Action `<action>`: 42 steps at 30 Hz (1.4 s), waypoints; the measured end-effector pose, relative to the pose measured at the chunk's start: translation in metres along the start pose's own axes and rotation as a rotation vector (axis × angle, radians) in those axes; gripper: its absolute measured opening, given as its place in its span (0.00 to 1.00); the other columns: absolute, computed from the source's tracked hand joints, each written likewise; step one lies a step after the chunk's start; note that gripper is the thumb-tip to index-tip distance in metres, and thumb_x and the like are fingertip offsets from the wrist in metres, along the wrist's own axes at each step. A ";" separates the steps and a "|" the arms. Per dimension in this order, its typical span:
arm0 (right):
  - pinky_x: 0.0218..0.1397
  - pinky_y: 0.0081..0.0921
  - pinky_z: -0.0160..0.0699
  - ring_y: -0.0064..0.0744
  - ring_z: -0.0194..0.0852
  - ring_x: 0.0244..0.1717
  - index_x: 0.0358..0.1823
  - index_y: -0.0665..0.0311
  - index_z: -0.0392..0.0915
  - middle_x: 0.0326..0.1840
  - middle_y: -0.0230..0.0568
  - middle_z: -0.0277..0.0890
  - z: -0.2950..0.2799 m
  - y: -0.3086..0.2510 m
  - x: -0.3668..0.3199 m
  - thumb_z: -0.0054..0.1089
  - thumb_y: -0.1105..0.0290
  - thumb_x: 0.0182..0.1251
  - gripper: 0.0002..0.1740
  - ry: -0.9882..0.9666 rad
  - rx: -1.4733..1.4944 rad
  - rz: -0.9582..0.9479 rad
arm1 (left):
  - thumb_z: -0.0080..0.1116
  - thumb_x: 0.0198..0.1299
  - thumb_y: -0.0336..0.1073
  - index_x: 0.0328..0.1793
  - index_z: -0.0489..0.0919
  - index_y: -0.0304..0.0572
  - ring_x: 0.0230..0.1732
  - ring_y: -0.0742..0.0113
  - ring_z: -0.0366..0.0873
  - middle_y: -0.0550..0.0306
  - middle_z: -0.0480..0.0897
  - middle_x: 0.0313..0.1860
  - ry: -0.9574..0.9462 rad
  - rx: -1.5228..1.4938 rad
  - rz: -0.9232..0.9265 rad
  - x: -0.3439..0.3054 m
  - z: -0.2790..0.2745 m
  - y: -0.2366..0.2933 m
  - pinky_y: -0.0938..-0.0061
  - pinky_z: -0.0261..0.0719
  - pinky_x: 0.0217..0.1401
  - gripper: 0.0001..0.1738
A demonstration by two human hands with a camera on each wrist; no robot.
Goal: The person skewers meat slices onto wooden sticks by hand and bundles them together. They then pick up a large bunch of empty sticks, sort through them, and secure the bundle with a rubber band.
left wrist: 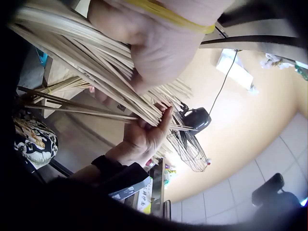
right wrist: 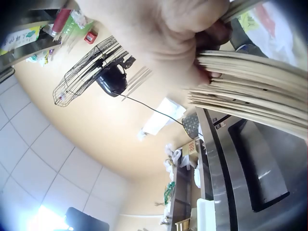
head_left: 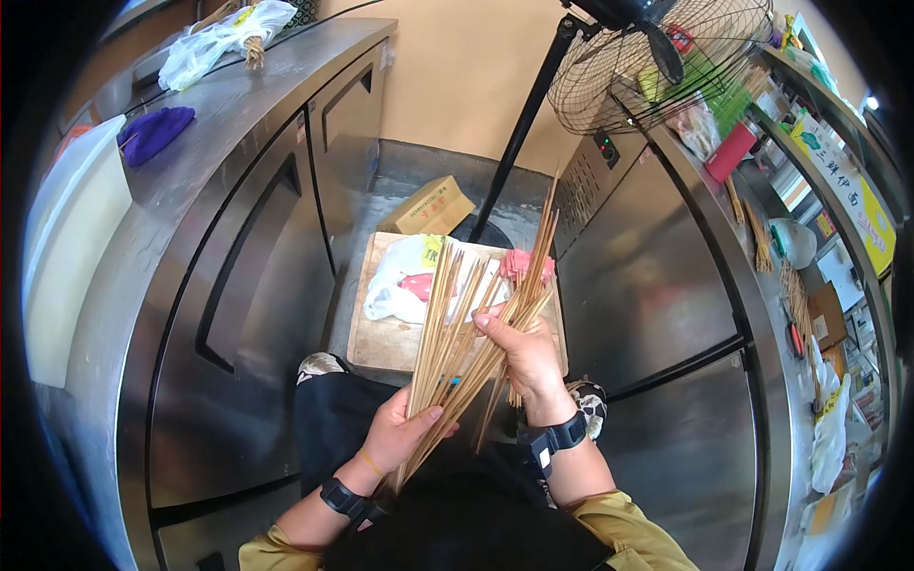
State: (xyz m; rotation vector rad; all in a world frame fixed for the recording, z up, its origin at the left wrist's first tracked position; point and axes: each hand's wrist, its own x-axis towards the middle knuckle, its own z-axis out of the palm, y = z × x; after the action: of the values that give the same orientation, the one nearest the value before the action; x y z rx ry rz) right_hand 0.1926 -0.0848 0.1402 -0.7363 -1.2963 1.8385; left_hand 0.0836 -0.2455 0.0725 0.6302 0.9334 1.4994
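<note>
Thin wooden sticks (head_left: pixel 439 328) stand fanned out in the left hand (head_left: pixel 398 440), whose fingers and thumb curl round their lower part. The right hand (head_left: pixel 529 357) pinches another bunch of sticks (head_left: pixel 541 249) between thumb and fingers, up and to the right of the left hand. The two bunches cross between the hands. In the left wrist view the right hand (left wrist: pixel 144 139) grips sticks beyond the left palm (left wrist: pixel 161 48). In the right wrist view the sticks (right wrist: pixel 260 91) spread out beside the right hand (right wrist: pixel 159 38), whose fingertips are partly hidden.
A wooden board (head_left: pixel 381 344) on the floor holds a white plastic bag (head_left: pixel 392 285) and pink pieces (head_left: pixel 519 266). A cardboard box (head_left: pixel 430 206) and a standing fan (head_left: pixel 657 62) are behind it. Steel cabinets flank both sides, with a purple cloth (head_left: pixel 155 135) on the left one.
</note>
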 end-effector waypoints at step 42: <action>0.20 0.13 0.53 0.13 0.54 0.18 0.39 0.59 0.69 0.25 0.29 0.70 -0.137 -0.202 0.031 0.50 0.69 0.70 0.03 0.248 0.250 -0.662 | 0.49 0.62 0.27 0.58 0.64 0.40 0.29 0.74 0.74 0.54 0.78 0.37 -0.078 0.084 0.012 -0.007 -0.009 0.017 0.80 0.75 0.32 0.18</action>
State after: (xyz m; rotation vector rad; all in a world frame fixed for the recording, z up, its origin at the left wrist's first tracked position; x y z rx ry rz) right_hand 0.3358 0.0516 0.2868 -0.3254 -0.9685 1.2883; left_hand 0.0683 -0.2537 0.0829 0.7515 0.9375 1.4420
